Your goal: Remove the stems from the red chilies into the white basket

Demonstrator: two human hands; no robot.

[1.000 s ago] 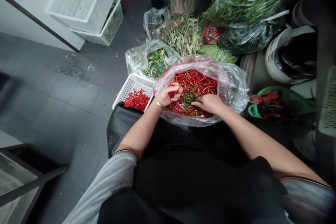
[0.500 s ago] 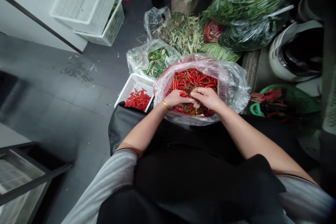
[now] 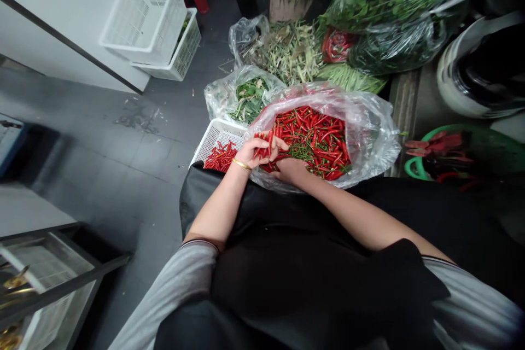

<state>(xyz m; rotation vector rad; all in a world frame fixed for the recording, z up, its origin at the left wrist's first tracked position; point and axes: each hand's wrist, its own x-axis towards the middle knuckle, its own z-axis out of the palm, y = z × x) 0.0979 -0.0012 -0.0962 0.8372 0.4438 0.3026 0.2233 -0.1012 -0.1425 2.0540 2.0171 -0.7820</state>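
A large clear plastic bag stands open in front of me, full of red chili peppers with green stems. My left hand, with a gold bracelet at the wrist, is above the bag's left edge. Its fingers curl round several red chilies. Low at the bag's near side, my right hand reaches in among the peppers, back of the hand up; its fingertips are hidden. Left of the bag, a small white perforated basket holds more red chilies, with no green stems that I can make out.
Behind are a bag of leafy greens, a heap of pale trimmings and bagged green vegetables. White crates stand far left. On the right are a green basket and a white bucket. A metal rack stands lower left.
My hands were together over the middle of the chilies; now both are further left. The left has turned to show chilies in its fingers. The other person's hand has left the view's top edge.
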